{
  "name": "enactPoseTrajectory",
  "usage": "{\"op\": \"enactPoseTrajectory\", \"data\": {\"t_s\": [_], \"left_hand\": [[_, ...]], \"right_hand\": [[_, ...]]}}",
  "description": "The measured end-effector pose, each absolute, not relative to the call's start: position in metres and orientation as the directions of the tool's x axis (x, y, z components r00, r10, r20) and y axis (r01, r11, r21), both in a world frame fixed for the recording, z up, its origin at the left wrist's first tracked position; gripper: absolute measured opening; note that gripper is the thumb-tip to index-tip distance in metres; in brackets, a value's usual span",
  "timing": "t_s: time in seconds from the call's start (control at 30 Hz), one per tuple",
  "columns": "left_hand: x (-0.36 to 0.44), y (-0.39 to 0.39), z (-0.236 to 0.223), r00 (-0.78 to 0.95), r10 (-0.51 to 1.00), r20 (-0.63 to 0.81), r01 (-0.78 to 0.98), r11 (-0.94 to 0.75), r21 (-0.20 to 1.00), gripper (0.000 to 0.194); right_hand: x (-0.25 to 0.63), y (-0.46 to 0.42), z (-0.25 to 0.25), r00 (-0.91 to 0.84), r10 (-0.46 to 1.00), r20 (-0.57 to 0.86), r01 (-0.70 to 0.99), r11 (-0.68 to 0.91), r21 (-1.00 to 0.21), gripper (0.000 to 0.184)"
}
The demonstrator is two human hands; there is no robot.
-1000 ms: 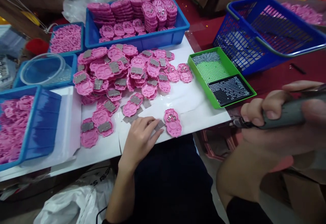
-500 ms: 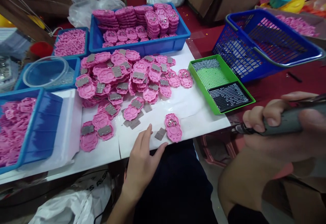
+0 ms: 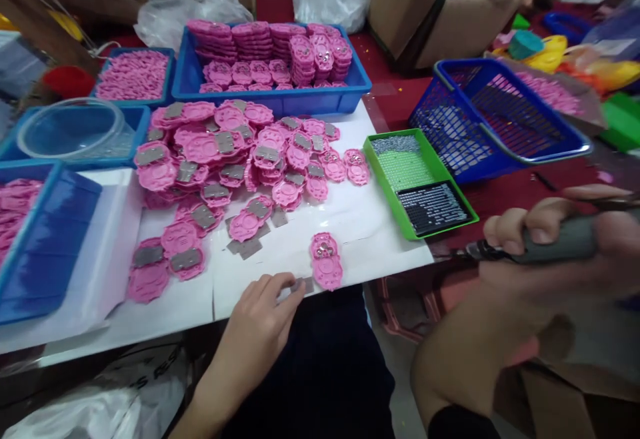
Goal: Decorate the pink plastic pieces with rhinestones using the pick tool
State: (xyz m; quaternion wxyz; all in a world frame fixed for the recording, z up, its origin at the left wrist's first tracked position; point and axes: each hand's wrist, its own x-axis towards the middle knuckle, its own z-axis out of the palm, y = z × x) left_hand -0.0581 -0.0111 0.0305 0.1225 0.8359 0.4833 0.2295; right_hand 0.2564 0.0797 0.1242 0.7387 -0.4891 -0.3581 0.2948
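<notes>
At the front edge of the table, my left hand (image 3: 263, 312) has its fingers curled and its thumb drawn in on a small grey metal plate (image 3: 306, 285). Just right of that plate lies a single pink plastic piece (image 3: 327, 262) with shiny metal parts in its upper end. My right hand (image 3: 525, 286) is wrapped around a grey electric screwdriver (image 3: 565, 239), held off to the right, its bit pointing left. A pink piece with a grey plate (image 3: 250, 219) rests on more loose plates beyond my left hand.
A heap of pink pieces (image 3: 200, 142) covers the table's middle. Behind it stands a blue bin (image 3: 280, 101) of stacked pink pieces. On the right are a green tray (image 3: 374, 166) with a black screw holder (image 3: 433, 207), and a blue basket (image 3: 440, 152). Another blue bin (image 3: 65, 239) stands left.
My left hand has gone from spread fingers to closed on the grey plate, drawing back slightly. The view has shifted a little; my right hand still holds the screwdriver.
</notes>
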Motion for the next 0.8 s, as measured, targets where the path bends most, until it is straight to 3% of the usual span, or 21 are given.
{"op": "enactPoseTrajectory", "data": {"t_s": [0.07, 0.2, 0.6, 0.8], "left_hand": [[-0.061, -0.013, 0.029, 0.45, 0.833, 0.322, 0.75, -0.548, 0.37, 0.023], [-0.069, -0.015, 0.02, 0.47, 0.768, 0.436, 0.704, -0.624, 0.339, 0.026], [-0.059, 0.018, 0.026, 0.402, 0.766, 0.501, 0.531, -0.641, 0.555, 0.034], [-0.026, 0.053, 0.025, 0.355, 0.794, 0.494, 0.566, -0.603, 0.562, 0.019]], "right_hand": [[0.252, 0.095, 0.129, 0.652, 0.688, 0.318, -0.023, 0.437, -0.899, 0.021], [0.25, 0.124, 0.126, 0.7, 0.646, 0.305, -0.025, 0.449, -0.893, 0.015], [0.248, 0.124, 0.103, 0.51, 0.773, 0.377, 0.033, 0.42, -0.907, 0.012], [0.244, 0.128, 0.095, 0.539, 0.77, 0.341, -0.024, 0.419, -0.908, 0.011]]}}
